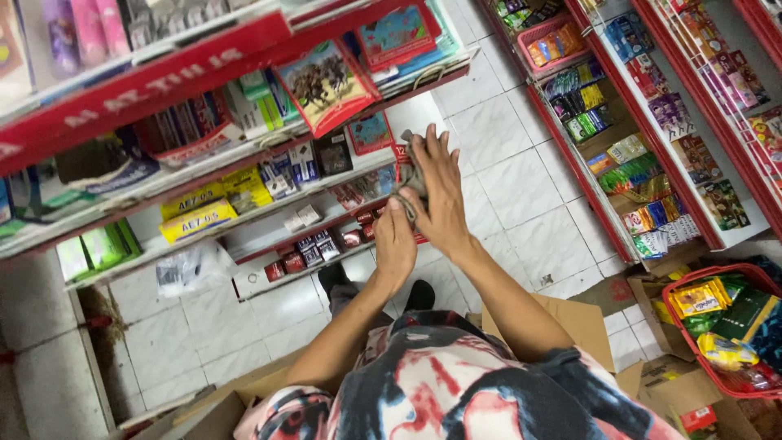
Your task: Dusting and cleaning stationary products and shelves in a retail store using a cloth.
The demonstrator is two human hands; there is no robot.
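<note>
Both hands are raised in front of me over the white tiled floor (505, 183). My right hand (438, 191) is open and flat, fingers together and pointing up and away, with its palm laid against a grey cloth (410, 181). My left hand (394, 240) sits just below and beside it, fingers curled, thumb and fingertips pinching the cloth's lower edge. So the cloth is caught between the two hands, mostly hidden; what shows is soft, crumpled and dull grey, and its long axis seems to run along my right hand, up toward the shelves.

To my left stands a red-edged metal shelf rack (147, 81), hard and glossy, with a long red strip along its upper edge. A flat picture book with horses on the cover (324, 84) leans out from it, and yellow rectangular boxes (199, 213) lie on a lower shelf, with small dark packs (314, 248) below. To my right another red rack (603, 204) holds rows of green, yellow and purple packets. A red plastic basket (717, 326) of shiny wrapped goods sits on brown cardboard (582, 326) near my feet.
</note>
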